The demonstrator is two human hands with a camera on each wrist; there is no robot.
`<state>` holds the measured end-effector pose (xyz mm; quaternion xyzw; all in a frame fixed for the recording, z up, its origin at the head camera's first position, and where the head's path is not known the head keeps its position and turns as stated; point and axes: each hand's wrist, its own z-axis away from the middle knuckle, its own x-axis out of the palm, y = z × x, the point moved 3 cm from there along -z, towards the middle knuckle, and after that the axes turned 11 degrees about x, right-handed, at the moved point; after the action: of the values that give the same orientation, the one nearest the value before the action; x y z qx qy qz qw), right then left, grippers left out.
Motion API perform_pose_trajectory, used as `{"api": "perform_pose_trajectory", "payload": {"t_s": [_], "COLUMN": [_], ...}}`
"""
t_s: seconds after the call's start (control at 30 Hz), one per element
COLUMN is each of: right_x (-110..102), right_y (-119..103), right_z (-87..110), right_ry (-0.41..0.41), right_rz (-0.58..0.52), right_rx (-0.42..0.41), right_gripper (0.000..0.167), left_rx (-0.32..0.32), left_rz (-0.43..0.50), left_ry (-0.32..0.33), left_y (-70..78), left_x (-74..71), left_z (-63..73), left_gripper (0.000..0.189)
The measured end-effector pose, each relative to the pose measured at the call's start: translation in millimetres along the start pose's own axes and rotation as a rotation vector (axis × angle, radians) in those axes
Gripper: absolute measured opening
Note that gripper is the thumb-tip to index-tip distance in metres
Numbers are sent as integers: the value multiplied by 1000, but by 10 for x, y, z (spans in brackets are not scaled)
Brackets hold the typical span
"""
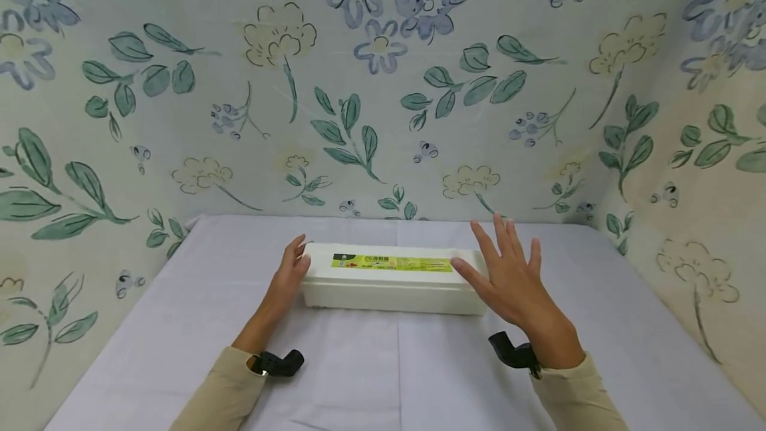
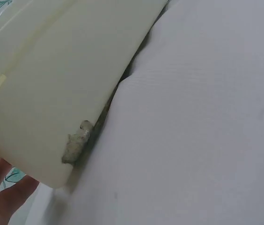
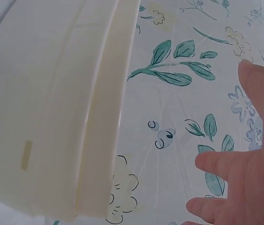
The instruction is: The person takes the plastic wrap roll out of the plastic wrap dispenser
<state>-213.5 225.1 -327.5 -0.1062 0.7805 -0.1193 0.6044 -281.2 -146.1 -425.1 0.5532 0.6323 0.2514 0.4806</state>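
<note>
White long box [image 1: 389, 296] w/ 1 yellow-green label [image 1: 391, 263] is lying on white cloth [image 1: 359, 364]. L hand [image 1: 290, 276] is touching box's L end w/ relaxed fingers; empty R hand [image 1: 516, 286] is hovering near R end, fingers spread wide.

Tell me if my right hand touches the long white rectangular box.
Apart: the right wrist view shows floral backdrop between your right hand and the white box.
</note>
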Motion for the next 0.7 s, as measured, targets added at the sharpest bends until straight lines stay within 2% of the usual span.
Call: {"api": "perform_pose_trajectory", "payload": {"t_s": [0.13,0.23,0.47,0.57,0.7], "right_x": [-25,-40,-37,-25,-6], "right_y": [2,8,36,39,36], "right_z": [-19,-22,-5,-6,-8], "right_ry": [1,-1,-1,4,7], "right_rz": [1,6,-6,-11,-17], "right_rx": [-3,-2,-9,-9,-9], "right_gripper": [84,84,83,83,84], "left_rx": [-11,-23,-52,-57,-76], "left_rz": [58,82,79,75,73], "left_ry": [11,-22,-81,-81,-73], "left_y": [-44,-106,-241,-260,-282], "left_x": [27,67,144,156,156], "left_z": [-13,-5,77,103,122], "left_gripper": [64,69,98,108,112]}}
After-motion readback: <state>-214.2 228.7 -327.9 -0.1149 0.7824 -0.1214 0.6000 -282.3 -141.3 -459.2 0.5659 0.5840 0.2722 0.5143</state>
